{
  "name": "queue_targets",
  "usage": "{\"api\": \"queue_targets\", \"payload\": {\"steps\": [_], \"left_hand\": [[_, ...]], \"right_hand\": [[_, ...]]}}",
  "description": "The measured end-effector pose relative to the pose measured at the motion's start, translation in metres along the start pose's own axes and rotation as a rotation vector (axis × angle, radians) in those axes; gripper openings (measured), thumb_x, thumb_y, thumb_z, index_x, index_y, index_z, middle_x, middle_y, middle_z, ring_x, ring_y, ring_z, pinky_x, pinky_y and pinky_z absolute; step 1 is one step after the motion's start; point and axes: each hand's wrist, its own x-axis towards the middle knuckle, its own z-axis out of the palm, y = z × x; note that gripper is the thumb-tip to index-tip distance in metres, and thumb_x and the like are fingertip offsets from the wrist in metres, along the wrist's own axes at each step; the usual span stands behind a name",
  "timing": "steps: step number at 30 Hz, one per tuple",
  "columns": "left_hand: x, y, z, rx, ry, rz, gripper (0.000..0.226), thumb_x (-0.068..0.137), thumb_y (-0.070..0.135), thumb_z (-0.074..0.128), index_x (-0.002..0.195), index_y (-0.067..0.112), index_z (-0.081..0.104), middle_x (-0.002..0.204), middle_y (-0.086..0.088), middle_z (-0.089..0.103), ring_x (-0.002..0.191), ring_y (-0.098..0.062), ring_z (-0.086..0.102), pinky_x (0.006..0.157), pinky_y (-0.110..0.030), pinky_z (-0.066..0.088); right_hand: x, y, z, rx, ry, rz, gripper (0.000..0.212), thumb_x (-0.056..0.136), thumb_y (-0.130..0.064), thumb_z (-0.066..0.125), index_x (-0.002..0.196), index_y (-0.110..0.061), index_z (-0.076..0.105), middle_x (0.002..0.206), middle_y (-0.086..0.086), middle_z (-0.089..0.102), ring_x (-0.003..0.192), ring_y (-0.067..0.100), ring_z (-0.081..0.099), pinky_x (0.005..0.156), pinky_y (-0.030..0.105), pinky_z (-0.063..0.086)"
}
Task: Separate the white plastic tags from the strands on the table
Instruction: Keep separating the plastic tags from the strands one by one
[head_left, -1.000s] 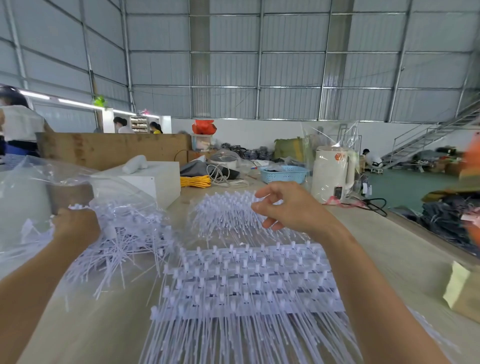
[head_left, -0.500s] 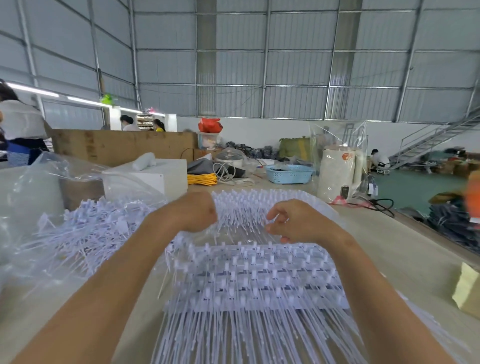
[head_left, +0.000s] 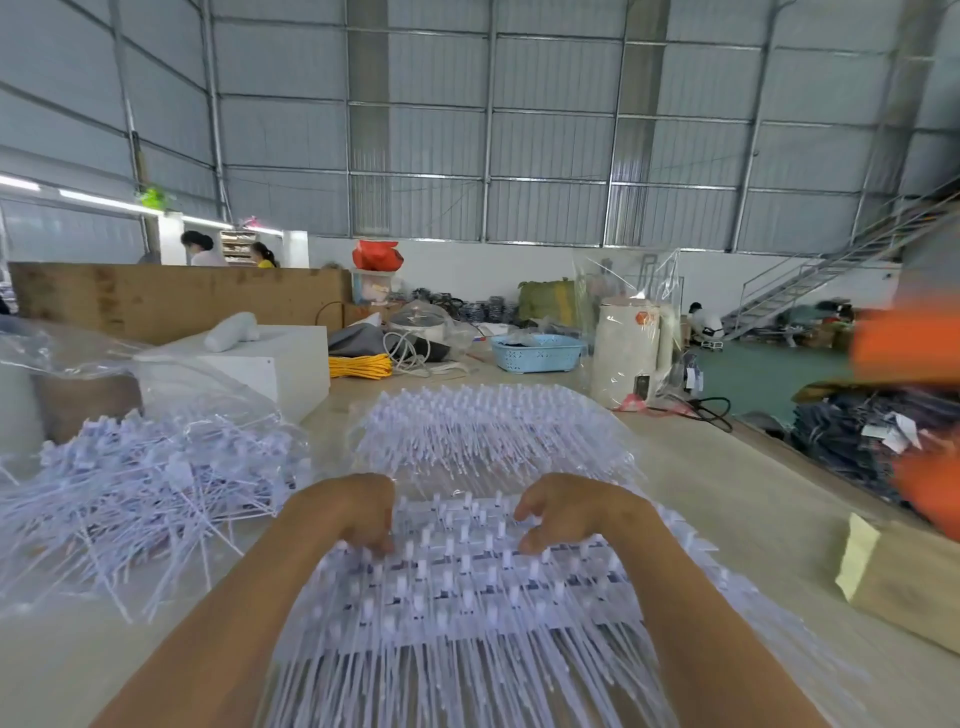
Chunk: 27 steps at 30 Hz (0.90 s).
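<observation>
- The white plastic tags (head_left: 467, 587) lie as a flat sheet of joined rows on the table (head_left: 727, 499), directly before the person, with their thin strands (head_left: 467, 680) running toward the near edge.
- The left hand (head_left: 353, 512) rests on the far left corner of the sheet, fingers curled down onto the tags; whether its grip clamps a tag cannot be told.
- The right hand (head_left: 563, 506) rests on the far right corner, fingers curled, tips touching the tags; whether its grip is clamped on one cannot be told either.
- A second sheet of tags (head_left: 488, 431) lies just beyond the hands, farther along the table.
- A loose heap of separated tags (head_left: 150, 483) lies to the left, partly under a clear plastic bag (head_left: 104, 364).
- A white box (head_left: 270, 364) stands behind the heap, with a white handled object lying on top.
- A yellow coiled cord (head_left: 359, 366), a blue basket (head_left: 537, 353) and a white kettle (head_left: 628, 353) wrapped in clear film stand at the far end of the table.
- A brown paper packet (head_left: 904, 582) lies at the right edge of the table.
- A metal staircase (head_left: 831, 270) stands against the far right wall.
</observation>
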Motion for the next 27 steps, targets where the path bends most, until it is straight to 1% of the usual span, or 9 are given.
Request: {"api": "queue_targets", "payload": {"steps": [2,6,10,13,15,17,21,24,27], "left_hand": [[-0.002,-0.002,-0.003,-0.018,0.052,0.039,0.023,0.088,0.027,0.066,0.074,0.009,0.065,0.067,-0.002,0.051,0.058,-0.011,0.046,0.053,-0.019,0.035],[-0.014,-0.003,-0.024,-0.122,0.304,0.047,0.011,0.090,0.032,0.060,0.085,0.023,0.056,0.092,0.003,0.055,0.090,-0.016,0.054,0.078,-0.030,0.040],[-0.031,0.000,-0.044,-0.169,0.642,0.109,0.015,0.091,0.047,0.054,0.085,0.035,0.047,0.086,0.018,0.050,0.093,-0.014,0.050,0.092,-0.038,0.038],[-0.037,-0.003,-0.049,-0.322,0.786,0.157,0.021,0.082,0.054,0.063,0.085,0.035,0.054,0.087,0.015,0.054,0.085,-0.012,0.053,0.082,-0.034,0.044],[-0.035,-0.004,-0.048,-0.551,0.808,0.235,0.022,0.075,0.045,0.074,0.080,0.031,0.058,0.084,0.013,0.056,0.077,-0.009,0.053,0.066,-0.026,0.042],[-0.030,-0.003,-0.044,-0.804,0.793,0.291,0.025,0.069,0.032,0.082,0.080,0.029,0.059,0.088,0.009,0.057,0.077,-0.009,0.055,0.065,-0.021,0.042],[-0.013,-0.003,-0.031,-1.142,0.784,0.151,0.035,0.064,0.017,0.087,0.082,0.021,0.057,0.093,0.000,0.056,0.086,-0.015,0.055,0.075,-0.029,0.047],[-0.004,0.002,-0.021,-1.156,0.642,0.112,0.029,0.064,0.011,0.086,0.078,0.014,0.061,0.085,-0.008,0.061,0.071,-0.016,0.059,0.061,-0.024,0.049],[0.000,0.015,-0.016,-1.101,0.629,0.149,0.026,0.065,0.004,0.085,0.075,0.013,0.064,0.080,-0.009,0.065,0.059,-0.012,0.061,0.051,-0.019,0.051]], "right_hand": [[0.000,0.001,-0.001,-0.006,0.011,0.006,0.052,0.086,-0.034,0.066,0.133,-0.016,0.050,0.141,0.003,0.043,0.125,0.022,0.046,0.098,0.029,0.038],[-0.006,0.005,-0.010,0.037,0.085,0.022,0.051,0.083,-0.034,0.069,0.128,-0.014,0.054,0.128,0.003,0.051,0.113,0.020,0.053,0.084,0.025,0.042],[-0.027,0.005,-0.036,-0.063,0.313,0.000,0.033,0.085,-0.031,0.067,0.111,-0.012,0.059,0.106,0.002,0.052,0.091,0.017,0.051,0.079,0.028,0.041],[-0.053,0.007,-0.060,-0.024,0.536,-0.044,0.030,0.086,-0.019,0.062,0.115,-0.015,0.060,0.107,-0.001,0.052,0.085,0.013,0.050,0.080,0.024,0.043],[-0.070,0.010,-0.074,0.008,0.675,-0.053,0.028,0.082,-0.019,0.063,0.110,-0.017,0.066,0.107,0.000,0.061,0.083,0.016,0.055,0.079,0.027,0.046],[-0.081,0.013,-0.082,0.031,0.747,-0.054,0.023,0.078,-0.019,0.065,0.100,-0.022,0.070,0.099,-0.001,0.063,0.079,0.016,0.057,0.071,0.026,0.044],[-0.080,0.026,-0.079,0.020,0.609,0.040,0.035,0.080,-0.016,0.069,0.114,-0.020,0.066,0.113,0.000,0.059,0.091,0.015,0.053,0.082,0.027,0.041],[-0.068,0.031,-0.062,0.002,0.284,0.162,0.050,0.078,-0.016,0.074,0.126,-0.018,0.058,0.114,0.002,0.057,0.098,0.017,0.054,0.090,0.030,0.043],[-0.057,0.024,-0.054,-0.130,0.025,0.213,0.066,0.075,-0.033,0.077,0.134,-0.025,0.050,0.136,0.000,0.050,0.117,0.020,0.050,0.098,0.033,0.040]]}}
